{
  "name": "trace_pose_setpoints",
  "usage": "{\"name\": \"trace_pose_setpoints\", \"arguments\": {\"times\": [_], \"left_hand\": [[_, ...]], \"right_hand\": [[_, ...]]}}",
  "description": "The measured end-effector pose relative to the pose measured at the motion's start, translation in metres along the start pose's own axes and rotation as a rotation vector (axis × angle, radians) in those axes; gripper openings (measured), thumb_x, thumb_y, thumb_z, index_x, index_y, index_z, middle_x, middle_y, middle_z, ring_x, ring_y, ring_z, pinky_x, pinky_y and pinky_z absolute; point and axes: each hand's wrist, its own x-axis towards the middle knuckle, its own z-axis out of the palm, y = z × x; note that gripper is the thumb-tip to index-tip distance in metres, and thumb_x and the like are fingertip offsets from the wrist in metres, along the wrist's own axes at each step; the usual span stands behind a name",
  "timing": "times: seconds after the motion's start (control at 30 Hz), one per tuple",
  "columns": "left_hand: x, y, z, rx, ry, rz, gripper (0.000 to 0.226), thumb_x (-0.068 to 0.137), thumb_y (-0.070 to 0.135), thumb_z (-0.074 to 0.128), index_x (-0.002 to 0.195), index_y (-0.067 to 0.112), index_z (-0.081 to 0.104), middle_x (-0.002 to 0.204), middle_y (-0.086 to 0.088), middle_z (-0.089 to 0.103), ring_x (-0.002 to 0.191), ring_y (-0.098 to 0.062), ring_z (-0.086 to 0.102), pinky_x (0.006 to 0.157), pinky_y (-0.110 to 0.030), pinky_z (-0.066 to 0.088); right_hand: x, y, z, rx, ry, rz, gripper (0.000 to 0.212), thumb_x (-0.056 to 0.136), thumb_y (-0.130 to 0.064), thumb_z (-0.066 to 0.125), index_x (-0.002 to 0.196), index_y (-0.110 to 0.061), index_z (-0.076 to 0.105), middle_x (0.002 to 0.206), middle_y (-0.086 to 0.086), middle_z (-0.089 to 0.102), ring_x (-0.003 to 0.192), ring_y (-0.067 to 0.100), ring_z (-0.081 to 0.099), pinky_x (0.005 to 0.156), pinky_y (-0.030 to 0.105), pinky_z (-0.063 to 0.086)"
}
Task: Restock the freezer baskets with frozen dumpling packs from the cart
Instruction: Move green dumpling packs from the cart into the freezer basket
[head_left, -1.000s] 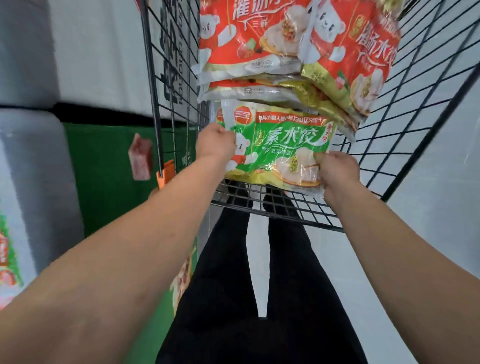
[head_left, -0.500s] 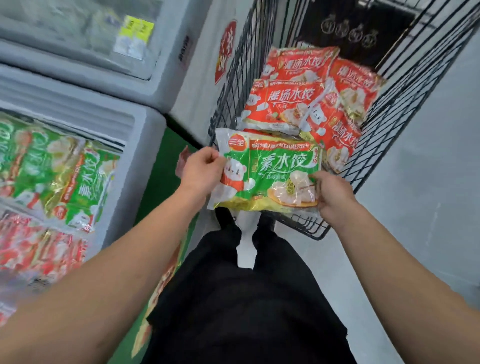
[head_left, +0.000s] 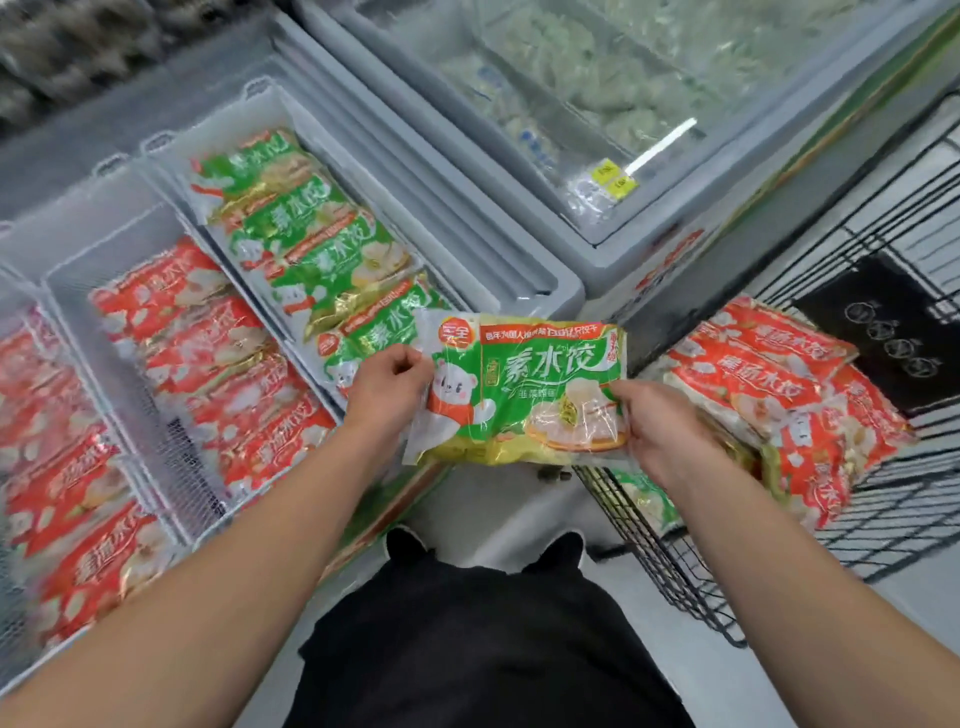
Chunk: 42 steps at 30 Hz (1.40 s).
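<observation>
I hold a green dumpling pack (head_left: 524, 389) flat in front of me, between the freezer and the cart. My left hand (head_left: 387, 392) pinches its left edge and my right hand (head_left: 657, 434) grips its right end. To the left, a white freezer basket (head_left: 171, 156) holds several green packs (head_left: 306, 228). The basket beside it (head_left: 78, 275) holds several red packs (head_left: 208, 358). On the right, the black wire cart (head_left: 675, 566) carries a stack of red packs (head_left: 779, 384).
A second chest freezer (head_left: 597, 124) with a closed glass lid stands behind, at top right. The open freezer's grey rim (head_left: 519, 275) lies just beyond the held pack. More red packs (head_left: 67, 493) fill baskets at far left. My black trousers (head_left: 493, 649) and the pale floor are below.
I have turned from the cart toward the freezer. The green pack, lifted out of the cart with both hands, now hangs near the freezer's corner, and the open baskets have come into view.
</observation>
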Motion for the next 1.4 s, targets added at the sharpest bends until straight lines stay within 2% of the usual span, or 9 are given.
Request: {"name": "trace_pose_setpoints", "arguments": {"times": [0.2,0.27,0.43,0.57,0.77,0.87,1.03,1.23,1.4], "left_hand": [[0.027,-0.018,-0.115,-0.068,0.111,-0.017,0.031,0.092,0.008,0.060,0.064,0.016,0.051,0.063,0.000,0.048,0.058,-0.015,0.041,0.053,-0.029,0.030],[0.038,-0.018,-0.147,-0.084,0.166,-0.013,0.028,0.092,0.007,0.060,0.065,0.013,0.055,0.068,-0.005,0.056,0.063,-0.019,0.049,0.058,-0.032,0.038],[0.061,-0.031,-0.203,-0.179,0.273,-0.070,0.028,0.091,0.006,0.058,0.065,0.016,0.060,0.071,-0.003,0.062,0.071,-0.021,0.057,0.066,-0.033,0.044],[0.088,-0.024,-0.223,-0.238,0.354,-0.090,0.033,0.092,0.006,0.059,0.062,0.019,0.054,0.065,0.000,0.053,0.067,-0.018,0.050,0.065,-0.030,0.037],[0.151,-0.003,-0.232,-0.243,0.459,-0.127,0.033,0.092,0.007,0.059,0.062,0.018,0.049,0.065,-0.001,0.048,0.066,-0.018,0.045,0.060,-0.030,0.033],[0.191,0.013,-0.231,-0.245,0.512,-0.185,0.031,0.093,0.011,0.060,0.064,0.020,0.053,0.065,0.003,0.052,0.065,-0.016,0.046,0.060,-0.029,0.034],[0.260,0.033,-0.237,-0.240,0.552,-0.241,0.031,0.094,0.013,0.060,0.064,0.020,0.055,0.061,0.003,0.052,0.064,-0.022,0.051,0.060,-0.028,0.039],[0.329,0.044,-0.239,-0.234,0.614,-0.316,0.029,0.092,0.012,0.061,0.064,0.018,0.056,0.068,0.002,0.055,0.069,-0.018,0.052,0.063,-0.026,0.042],[0.373,0.047,-0.245,-0.164,0.603,-0.348,0.030,0.093,0.015,0.061,0.063,0.020,0.055,0.070,0.001,0.057,0.072,-0.020,0.053,0.066,-0.029,0.041]], "right_hand": [[-0.006,-0.021,0.129,-0.155,-0.061,-0.100,0.009,0.094,-0.002,0.059,0.096,-0.001,0.068,0.088,0.016,0.076,0.070,0.024,0.075,0.060,0.037,0.060],[-0.007,-0.031,0.171,-0.183,-0.082,-0.128,0.008,0.094,-0.001,0.059,0.091,-0.003,0.066,0.086,0.014,0.075,0.066,0.020,0.074,0.060,0.034,0.059],[-0.009,-0.053,0.248,-0.321,-0.179,-0.169,0.008,0.096,-0.001,0.057,0.096,0.000,0.065,0.092,0.018,0.074,0.082,0.029,0.074,0.078,0.047,0.060],[0.014,-0.079,0.297,-0.403,-0.211,-0.198,0.008,0.092,-0.002,0.060,0.095,0.001,0.067,0.098,0.023,0.074,0.087,0.037,0.072,0.083,0.055,0.058],[0.063,-0.127,0.358,-0.539,-0.275,-0.238,0.014,0.090,-0.001,0.058,0.079,-0.007,0.064,0.073,0.010,0.066,0.062,0.023,0.063,0.065,0.036,0.056],[0.093,-0.156,0.385,-0.582,-0.288,-0.236,0.022,0.087,-0.002,0.059,0.067,-0.011,0.060,0.073,0.017,0.066,0.072,0.031,0.064,0.074,0.049,0.056],[0.140,-0.198,0.434,-0.640,-0.343,-0.230,0.016,0.087,-0.002,0.060,0.073,-0.010,0.064,0.085,0.022,0.072,0.079,0.037,0.070,0.078,0.064,0.056],[0.195,-0.229,0.480,-0.672,-0.351,-0.235,0.018,0.084,-0.005,0.066,0.069,-0.014,0.062,0.076,0.015,0.073,0.067,0.026,0.067,0.077,0.056,0.058],[0.231,-0.241,0.512,-0.725,-0.365,-0.242,0.011,0.082,-0.008,0.067,0.074,-0.015,0.064,0.083,0.013,0.073,0.077,0.029,0.071,0.078,0.050,0.060]]}}
